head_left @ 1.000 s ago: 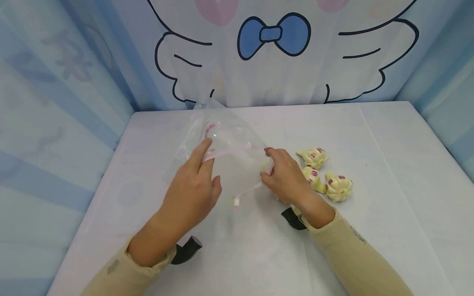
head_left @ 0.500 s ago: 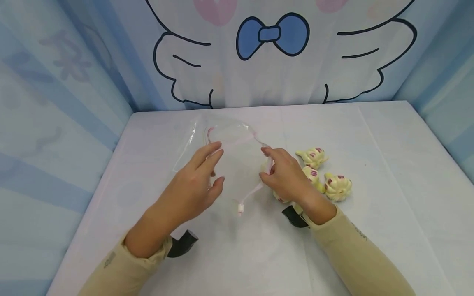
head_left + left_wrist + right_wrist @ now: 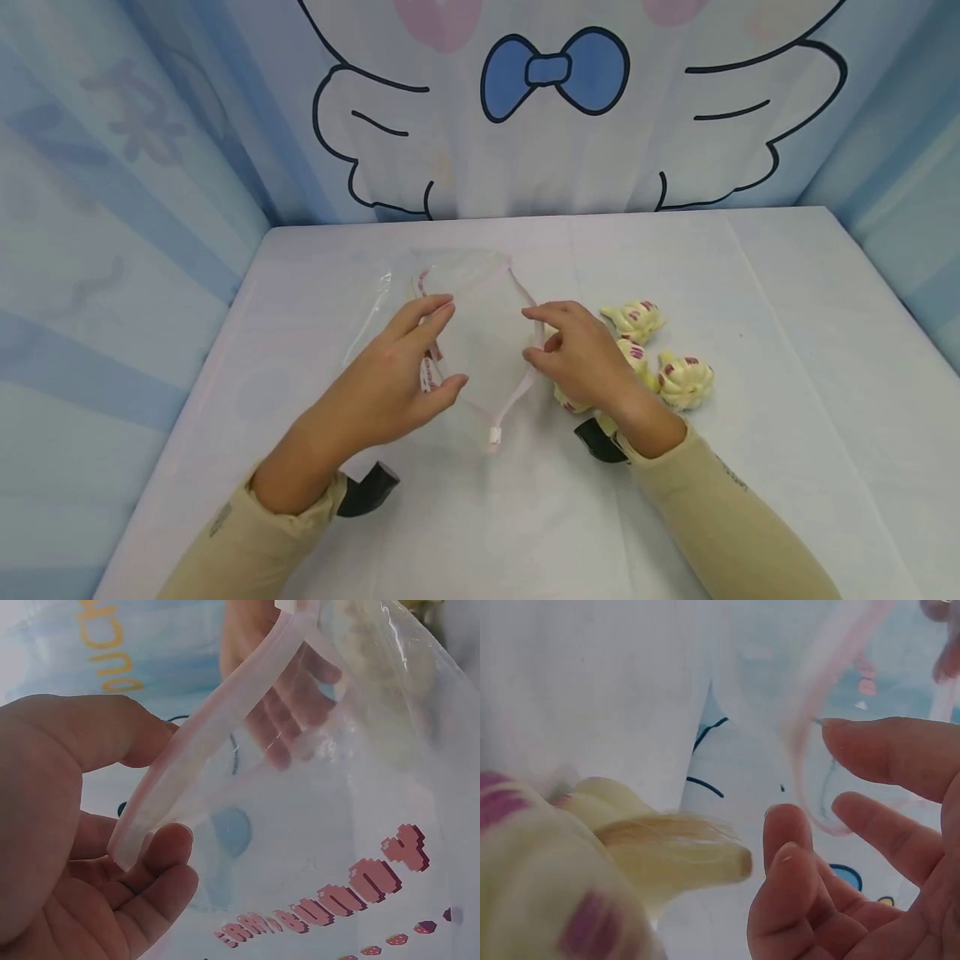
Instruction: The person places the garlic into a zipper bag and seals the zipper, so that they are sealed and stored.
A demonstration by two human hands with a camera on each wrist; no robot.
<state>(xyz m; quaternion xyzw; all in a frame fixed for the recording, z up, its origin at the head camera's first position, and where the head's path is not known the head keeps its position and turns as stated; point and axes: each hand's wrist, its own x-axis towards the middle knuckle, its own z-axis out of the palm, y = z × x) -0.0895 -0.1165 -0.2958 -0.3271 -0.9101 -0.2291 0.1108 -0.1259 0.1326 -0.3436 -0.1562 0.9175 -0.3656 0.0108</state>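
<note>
A clear plastic zip bag [image 3: 480, 333] with pink edging stands with its mouth spread between my hands. Its white slider [image 3: 495, 436] hangs at the near corner. My left hand [image 3: 390, 367] is at the bag's left side, thumb and fingers spread about the pink zip strip [image 3: 214, 724], with the thumb touching it in the left wrist view. On the other side, my right hand [image 3: 577, 354] has its thumb and fingers apart around the pink edge. Several pale yellow, garlic-like bulbs [image 3: 686, 381] with purple patches lie beside the right hand, some partly hidden by it.
A white cloth covers the table [image 3: 810, 467]. Patterned blue and white curtains [image 3: 555, 167] hang behind it and along both sides. Black curved pieces [image 3: 367, 490] stick out from the sleeves at both wrists. Pink lettering [image 3: 360, 889] is printed on the bag.
The bag's far part has sunk and its mouth has spread wider. My left fingers have moved slightly down and right, with the thumb farther out. My right fingers have loosened at the edge.
</note>
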